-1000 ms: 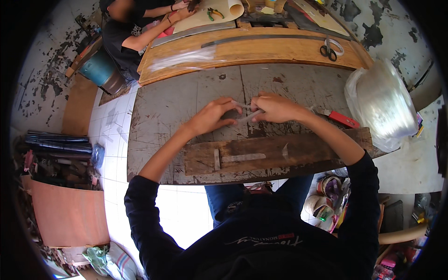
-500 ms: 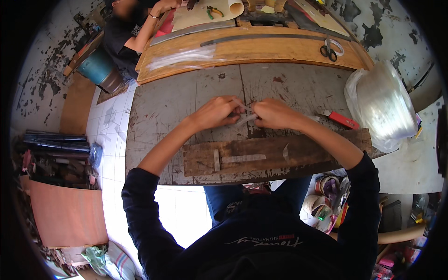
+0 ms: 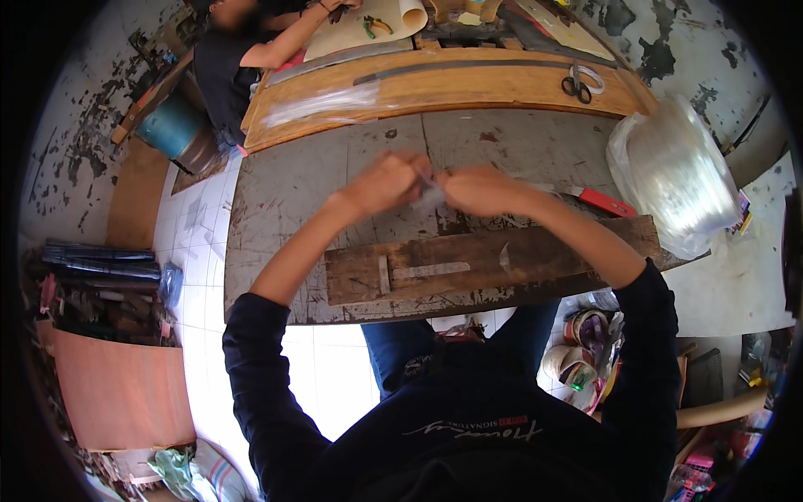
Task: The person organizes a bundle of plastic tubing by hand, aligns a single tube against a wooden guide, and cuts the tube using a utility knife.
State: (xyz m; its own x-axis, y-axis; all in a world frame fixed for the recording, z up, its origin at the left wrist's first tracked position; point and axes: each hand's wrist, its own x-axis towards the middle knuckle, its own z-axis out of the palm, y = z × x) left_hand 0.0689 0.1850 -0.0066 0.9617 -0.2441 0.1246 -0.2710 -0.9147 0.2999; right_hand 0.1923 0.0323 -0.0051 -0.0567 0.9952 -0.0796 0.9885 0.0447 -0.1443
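Above the worn grey tabletop, my two hands are close together with a clear plastic strip between them. My left hand is closed on the strip, its fingers smeared by motion. Curled in a fist, my right hand grips the strip from the other side. The strip's ends are partly hidden by my fingers. Nearer to me lies a dark wooden board with light strip-like marks or pieces on it. A red-handled utility knife rests to the right of my right hand.
A large roll of clear plastic stands at the right edge. On the wooden bench beyond are a bundle of clear strips, black scissors and a long dark bar. Another person works at far left, near green-handled pliers.
My hands have shifted slightly away from me, still close together around the strip. My left hand is now blurred, and the whole view has moved a little.
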